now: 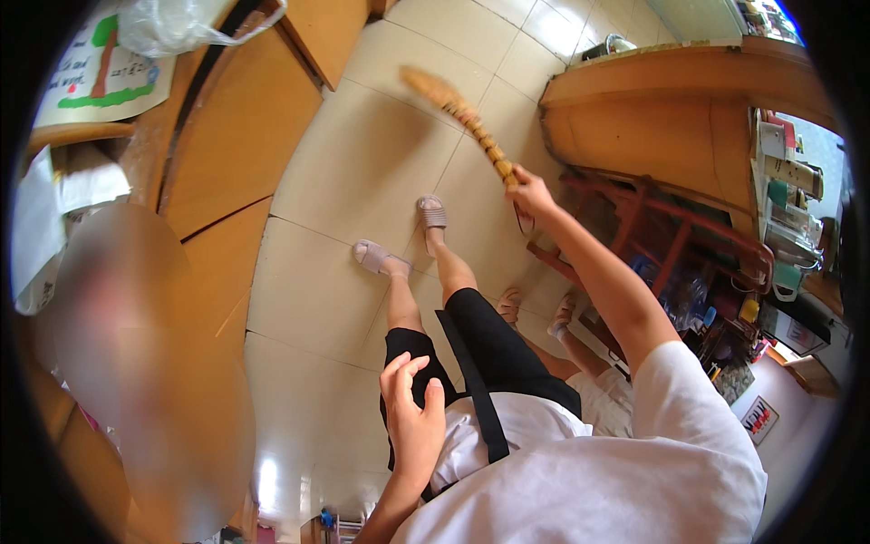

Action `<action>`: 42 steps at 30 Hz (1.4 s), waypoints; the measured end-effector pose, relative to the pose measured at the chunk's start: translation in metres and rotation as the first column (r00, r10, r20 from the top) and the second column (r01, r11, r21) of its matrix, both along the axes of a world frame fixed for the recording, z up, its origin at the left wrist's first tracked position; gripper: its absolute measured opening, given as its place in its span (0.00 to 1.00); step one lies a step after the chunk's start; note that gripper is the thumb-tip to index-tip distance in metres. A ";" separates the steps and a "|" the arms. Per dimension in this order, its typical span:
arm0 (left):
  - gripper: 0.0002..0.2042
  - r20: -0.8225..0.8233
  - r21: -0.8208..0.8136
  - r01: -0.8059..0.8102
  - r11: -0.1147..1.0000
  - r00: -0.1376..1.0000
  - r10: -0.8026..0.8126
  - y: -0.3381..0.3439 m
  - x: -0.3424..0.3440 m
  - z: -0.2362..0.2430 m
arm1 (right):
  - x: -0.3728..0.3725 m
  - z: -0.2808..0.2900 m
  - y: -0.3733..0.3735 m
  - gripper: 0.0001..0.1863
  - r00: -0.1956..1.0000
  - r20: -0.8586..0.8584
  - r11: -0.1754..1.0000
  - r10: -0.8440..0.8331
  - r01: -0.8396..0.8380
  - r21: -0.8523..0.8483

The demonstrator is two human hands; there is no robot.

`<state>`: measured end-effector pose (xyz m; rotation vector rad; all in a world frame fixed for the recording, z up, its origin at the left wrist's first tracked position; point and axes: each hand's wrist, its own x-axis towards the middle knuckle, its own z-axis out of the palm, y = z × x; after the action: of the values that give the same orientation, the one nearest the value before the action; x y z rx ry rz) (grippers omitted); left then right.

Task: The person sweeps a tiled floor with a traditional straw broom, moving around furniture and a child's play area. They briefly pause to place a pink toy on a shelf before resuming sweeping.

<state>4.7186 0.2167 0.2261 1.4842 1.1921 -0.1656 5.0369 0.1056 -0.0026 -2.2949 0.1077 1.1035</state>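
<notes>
My right hand [530, 192], arm stretched out, is closed around the handle of a straw hand broom [480, 134]. The broom is held up above the tiled floor, its bound stalks slanting away to the upper left. Motion slightly smears its far end, and a dark loop hangs by the handle. My left hand [414, 412] is raised in front of my body, its fingers loosely curved and apart, with nothing in it.
Wooden cabinets [240, 113] line the left, with a clear plastic bag [172, 27] on top. A wooden table [652, 136] and a reddish wooden chair [671, 227] stand at the right. Another person's sandalled foot [564, 313] is close on my right. Part of the left side is blurred.
</notes>
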 end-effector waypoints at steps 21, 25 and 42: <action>0.12 -0.034 0.045 0.051 0.998 0.998 -0.049 -0.052 0.110 -0.001 | 0.024 0.048 -0.081 0.33 0.895 -0.418 0.988 -0.155 0.149 -0.047; 0.12 -0.051 0.035 0.026 0.999 0.998 -0.024 -0.056 0.110 -0.004 | 0.102 0.013 -0.086 0.34 0.949 -0.255 0.983 -0.185 0.183 -0.032; 0.12 -0.095 0.021 -0.376 0.927 0.922 0.376 -0.113 -0.030 -0.032 | -0.153 -0.088 0.163 0.24 0.931 -0.131 0.932 0.341 -0.353 -0.080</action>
<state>4.6884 0.1038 0.1941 1.2320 1.5338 0.0258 4.8835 0.2684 -0.0907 -2.4003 -0.2124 1.4380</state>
